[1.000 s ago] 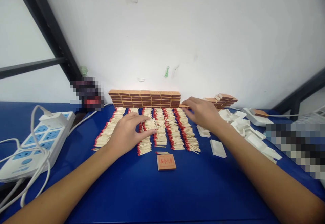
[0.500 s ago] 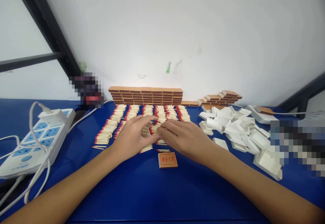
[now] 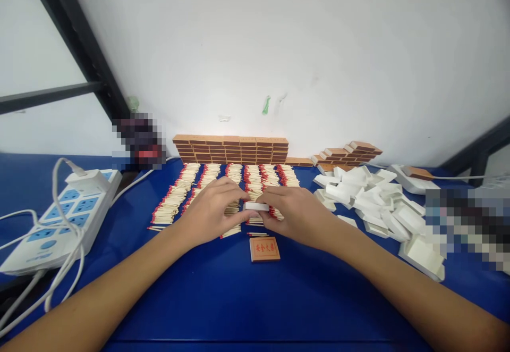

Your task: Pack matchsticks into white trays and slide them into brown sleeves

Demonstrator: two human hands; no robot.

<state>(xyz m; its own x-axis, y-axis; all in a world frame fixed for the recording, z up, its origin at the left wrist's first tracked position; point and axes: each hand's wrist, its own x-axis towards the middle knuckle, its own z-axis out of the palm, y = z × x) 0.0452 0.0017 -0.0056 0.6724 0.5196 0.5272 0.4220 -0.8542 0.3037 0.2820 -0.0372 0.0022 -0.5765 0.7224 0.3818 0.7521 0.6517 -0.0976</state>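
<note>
Between my two hands a small white matchbox tray (image 3: 256, 206) is held above the rows of matches, its long white side facing me and its inside hidden. My left hand (image 3: 217, 208) is closed on the tray's left end, thumb in front. The right end is pinched by my right hand (image 3: 292, 211). Red-tipped matches (image 3: 175, 198) lie in several rows behind and beneath my hands. An orange-brown matchbox (image 3: 265, 249) with red characters rests on the blue table just in front, and a few loose matches (image 3: 258, 234) lie behind it.
Stacked matchboxes (image 3: 235, 150) line the wall, with a stepped stack (image 3: 346, 154) to their right. White empty trays (image 3: 370, 198) are heaped at the right. On the left sit a power strip (image 3: 67, 219) and looping white cables (image 3: 74, 235). The blue table (image 3: 255, 304) extends toward me.
The tray has tilted so its white side faces me; the matches seen inside it are now out of sight. My right fingers have shifted from over the tray to its right end.
</note>
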